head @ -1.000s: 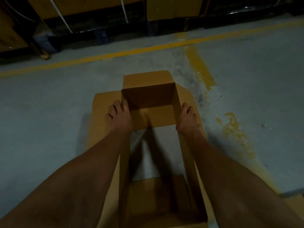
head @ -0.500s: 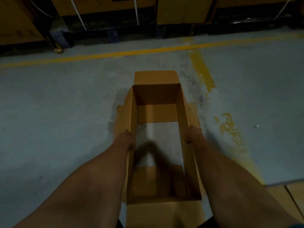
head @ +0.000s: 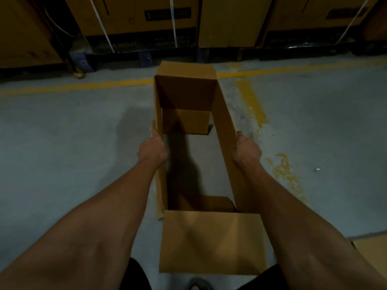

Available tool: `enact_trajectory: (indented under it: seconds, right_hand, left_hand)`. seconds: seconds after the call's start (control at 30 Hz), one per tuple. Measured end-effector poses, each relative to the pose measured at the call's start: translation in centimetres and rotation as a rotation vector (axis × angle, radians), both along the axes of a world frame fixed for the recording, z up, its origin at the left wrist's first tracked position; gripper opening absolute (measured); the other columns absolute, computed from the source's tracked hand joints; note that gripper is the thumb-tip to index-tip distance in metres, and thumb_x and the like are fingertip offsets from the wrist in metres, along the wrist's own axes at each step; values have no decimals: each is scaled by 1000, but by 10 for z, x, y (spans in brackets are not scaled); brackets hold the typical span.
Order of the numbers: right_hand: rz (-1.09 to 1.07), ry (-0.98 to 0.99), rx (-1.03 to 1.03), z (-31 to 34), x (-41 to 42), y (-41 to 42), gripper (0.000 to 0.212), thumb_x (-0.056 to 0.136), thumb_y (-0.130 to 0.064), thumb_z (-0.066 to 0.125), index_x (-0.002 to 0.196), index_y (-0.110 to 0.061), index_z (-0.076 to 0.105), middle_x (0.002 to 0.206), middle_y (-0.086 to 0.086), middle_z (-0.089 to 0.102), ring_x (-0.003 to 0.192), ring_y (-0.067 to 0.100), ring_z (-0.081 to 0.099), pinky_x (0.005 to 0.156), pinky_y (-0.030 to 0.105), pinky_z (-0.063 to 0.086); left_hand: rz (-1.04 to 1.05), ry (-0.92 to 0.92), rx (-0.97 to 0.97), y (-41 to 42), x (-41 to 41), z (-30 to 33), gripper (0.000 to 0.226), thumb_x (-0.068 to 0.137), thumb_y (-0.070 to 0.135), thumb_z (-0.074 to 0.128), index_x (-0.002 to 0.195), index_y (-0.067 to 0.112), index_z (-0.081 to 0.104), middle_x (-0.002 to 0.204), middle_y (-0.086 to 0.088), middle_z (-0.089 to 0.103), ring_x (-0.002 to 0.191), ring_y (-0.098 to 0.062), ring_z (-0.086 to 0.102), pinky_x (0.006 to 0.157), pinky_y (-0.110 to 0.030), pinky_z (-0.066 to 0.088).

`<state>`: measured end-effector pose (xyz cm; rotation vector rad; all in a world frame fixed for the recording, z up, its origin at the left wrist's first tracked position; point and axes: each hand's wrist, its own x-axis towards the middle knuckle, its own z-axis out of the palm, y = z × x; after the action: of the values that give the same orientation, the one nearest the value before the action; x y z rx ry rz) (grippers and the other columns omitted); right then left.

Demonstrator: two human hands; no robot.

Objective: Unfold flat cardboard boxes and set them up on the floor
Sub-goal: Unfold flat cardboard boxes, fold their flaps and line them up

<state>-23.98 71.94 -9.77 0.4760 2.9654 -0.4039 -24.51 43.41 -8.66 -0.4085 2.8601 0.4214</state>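
My one camera sits on my head, looking forward and steeply down at the box, close enough that it fills the middle of the view. My arms reach in from the bottom corners toward it. Beyond the box, the yellow line and the stacked cartons run along the top edge.

The light was dim; the grey concrete floor carried a worn yellow line running side to side; beyond that line stood tall strapped cartons on dark pallets; nearer than the line, a flaking yellow stripe ran toward the camera.
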Motion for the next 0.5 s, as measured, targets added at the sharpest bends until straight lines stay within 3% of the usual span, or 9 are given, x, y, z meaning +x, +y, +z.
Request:
enact_trajectory:
  seconds: [0.17,0.33,0.5]
  right_hand:
    - [18,135,-13,55,1,-2,37,100,-24,55,136,-18,48,110,20,67,102,44,67,81,47,52]
    - [102,192,-117,102,20,-12,31,94,-24,60,123,-15,54,106,17,70,96,41,67,72,44,53]
    - [124,222,-109,140,38,-21,34,96,-23,57,129,-19,52,110,18,70,101,42,67,72,44,50]
  left_hand:
    - [-59,70,41,-11,-12,52,58,100,24,60,149,11,31,123,-25,63,109,-46,63,82,-49,52]
    - [-31,150,5,-19,-13,111,55,102,25,61,149,14,34,126,-24,61,114,-46,62,81,-49,49]
    - [24,190,52,-26,-4,146,59,103,26,57,155,17,31,131,-23,61,116,-45,62,92,-53,56]
